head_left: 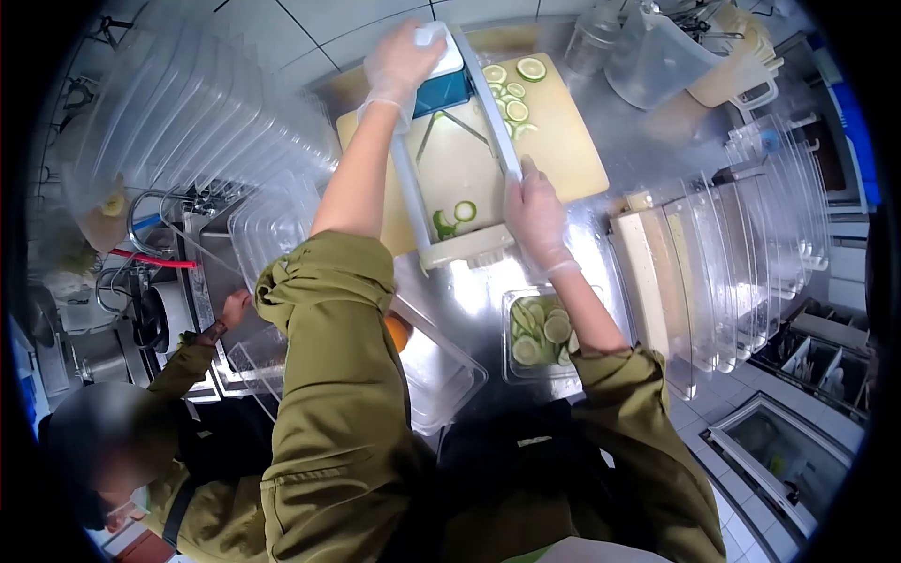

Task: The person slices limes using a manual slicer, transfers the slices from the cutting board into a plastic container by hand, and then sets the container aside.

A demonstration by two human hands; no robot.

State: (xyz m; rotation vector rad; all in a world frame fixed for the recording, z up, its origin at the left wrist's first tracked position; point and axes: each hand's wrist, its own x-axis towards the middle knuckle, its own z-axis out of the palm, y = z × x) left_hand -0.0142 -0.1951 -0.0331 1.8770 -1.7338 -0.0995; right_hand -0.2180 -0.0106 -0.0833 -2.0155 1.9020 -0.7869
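In a clear glove, my left hand (405,64) is closed over the white top of a teal-sided holder (441,92) at the far end of a mandoline slicer (455,174). My right hand (538,214), also gloved, grips the slicer's right rail near its close end. The slicer lies over a yellowish cutting board (568,141). Green citrus slices (516,111) are scattered on the board to its right. A few cut rings and pieces (465,210) rest on the slicer's near part. Below my right hand stands a clear container (542,342) of green slices.
Stacked clear containers (206,122) stand at the left and upright ones (741,253) at the right. A clear jug (657,61) is at the back right. An orange fruit (398,333) shows beside my left sleeve. A co-worker (188,450) stands at the lower left.
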